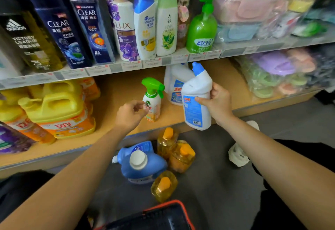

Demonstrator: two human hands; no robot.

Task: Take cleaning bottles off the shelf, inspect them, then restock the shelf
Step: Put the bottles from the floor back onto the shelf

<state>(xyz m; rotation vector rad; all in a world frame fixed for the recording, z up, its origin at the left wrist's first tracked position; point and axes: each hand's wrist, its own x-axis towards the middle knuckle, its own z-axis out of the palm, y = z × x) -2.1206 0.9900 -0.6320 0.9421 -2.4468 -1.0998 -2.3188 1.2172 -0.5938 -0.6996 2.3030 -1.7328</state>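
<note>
Right grip (216, 101) round white bottle (196, 101), amber-filled bottles (182, 157) on floor (223, 184)

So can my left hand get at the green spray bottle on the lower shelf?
Probably yes: the left hand is empty, close beside the spray bottle, with nothing between them.

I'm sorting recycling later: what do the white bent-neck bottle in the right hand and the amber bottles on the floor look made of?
The white bottle looks like opaque plastic with a soft sheen; its blue label is glossy and printed. The amber bottles seem clear glossy plastic, since yellow liquid shows through; their orange caps look opaque.
</note>
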